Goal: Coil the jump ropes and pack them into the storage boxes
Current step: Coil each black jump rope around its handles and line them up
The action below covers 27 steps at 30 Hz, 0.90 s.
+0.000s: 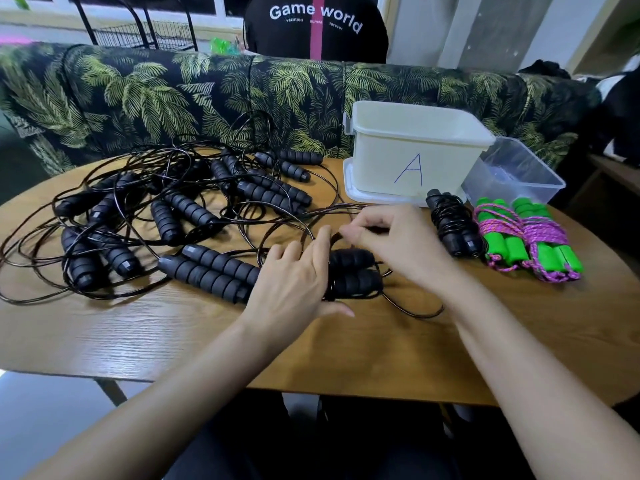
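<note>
Two black foam jump-rope handles (214, 270) lie side by side on the wooden table (138, 334). My left hand (294, 289) presses down on their middle, fingers straight and thumb out. My right hand (388, 237) pinches the thin black cord (412, 308) just above the handles' right ends. A tangle of several black jump ropes (166, 206) covers the table's left half. One coiled black rope (453, 223) and two coiled green-handled pink ropes (526, 237) lie at the right. The cream box marked A (412, 157) and a clear box (516, 174) stand behind them.
A palm-print sofa back (207, 88) runs behind the table. A person in a black shirt (315, 26) sits beyond it. The cream box stands on a white lid (349, 188). Bare wood shows along the near table edge.
</note>
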Each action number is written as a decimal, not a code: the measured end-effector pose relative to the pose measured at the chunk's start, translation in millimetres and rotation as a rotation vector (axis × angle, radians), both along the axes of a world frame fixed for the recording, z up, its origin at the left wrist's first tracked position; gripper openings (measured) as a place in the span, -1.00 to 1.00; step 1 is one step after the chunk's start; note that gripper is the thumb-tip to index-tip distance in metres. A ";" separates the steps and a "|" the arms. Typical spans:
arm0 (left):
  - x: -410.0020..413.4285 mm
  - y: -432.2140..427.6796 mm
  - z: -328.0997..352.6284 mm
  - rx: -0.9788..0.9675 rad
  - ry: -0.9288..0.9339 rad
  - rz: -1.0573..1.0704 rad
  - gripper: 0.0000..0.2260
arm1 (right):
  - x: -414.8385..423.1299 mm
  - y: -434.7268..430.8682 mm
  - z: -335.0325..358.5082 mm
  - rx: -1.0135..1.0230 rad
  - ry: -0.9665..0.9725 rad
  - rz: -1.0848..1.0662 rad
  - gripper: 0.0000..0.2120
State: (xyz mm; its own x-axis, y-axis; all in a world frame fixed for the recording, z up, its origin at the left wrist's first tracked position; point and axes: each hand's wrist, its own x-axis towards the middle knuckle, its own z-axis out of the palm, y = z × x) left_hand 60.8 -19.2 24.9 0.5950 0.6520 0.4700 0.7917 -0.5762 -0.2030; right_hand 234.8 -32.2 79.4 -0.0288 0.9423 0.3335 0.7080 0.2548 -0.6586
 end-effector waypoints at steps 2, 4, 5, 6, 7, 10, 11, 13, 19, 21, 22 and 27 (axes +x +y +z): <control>0.8 5.5 1.6 -0.020 -0.006 0.062 0.05 | -9.3 -19.5 -7.4 0.036 -0.104 -0.029 -0.75; -0.6 12.8 4.5 -0.006 -0.030 0.098 0.00 | -9.9 -37.1 -15.8 0.054 -0.141 -0.054 -0.67; -1.4 16.0 6.5 -0.008 -0.043 0.108 -0.02 | -8.2 -44.1 -19.6 0.058 -0.133 -0.058 -0.65; -2.1 19.2 8.1 -0.014 -0.052 0.117 -0.03 | -6.3 -50.0 -22.4 0.073 -0.148 -0.065 -0.65; -2.4 21.8 9.9 -0.024 -0.059 0.127 -0.04 | -5.5 -54.8 -24.0 0.100 -0.196 -0.077 -0.65; -3.9 28.5 16.5 -0.079 -0.091 0.169 -0.05 | -0.6 -64.2 -26.9 0.165 -0.360 -0.119 -0.72; -5.3 30.7 18.8 -0.094 -0.105 0.185 -0.06 | 2.2 -66.0 -27.4 0.177 -0.386 -0.131 -0.75; -7.8 34.1 21.9 -0.120 -0.134 0.209 -0.06 | 7.9 -68.4 -28.9 0.198 -0.436 -0.160 -0.80; -10.5 33.0 32.3 -0.285 -0.265 0.174 -0.02 | 6.8 -71.3 -50.0 0.328 -0.543 -0.153 -0.80; -10.0 29.6 33.4 -0.344 -0.329 0.140 -0.01 | 0.9 -69.0 -62.1 0.372 -0.564 -0.120 -0.77; -9.0 26.9 34.2 -0.379 -0.369 0.117 -0.01 | -3.0 -67.6 -67.5 0.394 -0.582 -0.107 -0.77; -7.0 18.8 28.2 -0.436 -0.502 0.049 -0.05 | -19.2 -62.9 -85.0 0.524 -0.737 -0.084 -0.80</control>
